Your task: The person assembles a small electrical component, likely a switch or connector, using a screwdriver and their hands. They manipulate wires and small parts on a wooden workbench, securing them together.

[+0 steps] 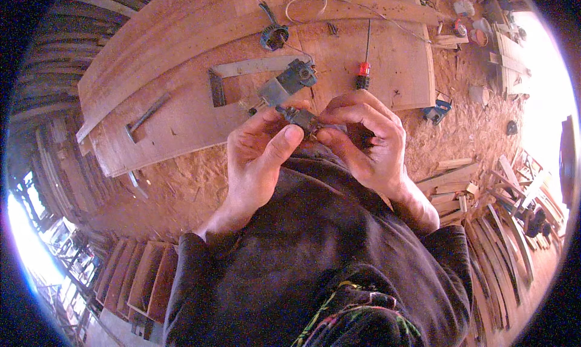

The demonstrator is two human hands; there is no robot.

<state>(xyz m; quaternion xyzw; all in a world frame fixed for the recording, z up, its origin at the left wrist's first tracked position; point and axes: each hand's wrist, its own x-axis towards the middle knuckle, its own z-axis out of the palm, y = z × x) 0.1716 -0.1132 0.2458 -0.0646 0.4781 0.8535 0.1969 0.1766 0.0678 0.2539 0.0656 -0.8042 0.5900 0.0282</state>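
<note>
My left hand point(257, 159) grips a small dark metal part point(301, 120) between thumb and fingers, close to my body. My right hand point(366, 144) is closed, its thumb and fingertips pinched at the right end of that part. Just beyond it lies a grey-blue power tool body point(283, 83) on the wooden bench, partly covered by my left fingers. A round dark tool piece point(274, 37) with a cord rests farther back. To the right, a screwdriver point(364, 71) with a red and black handle points away from me.
A carpenter's square point(254, 66) and a hammer point(147, 118) lie on the wooden bench point(200, 129). A cord point(363, 8) crosses its far side. Wood shavings cover the floor point(478, 126), where a blue tool point(437, 111) sits. Timber offcuts point(451, 186) are piled at right.
</note>
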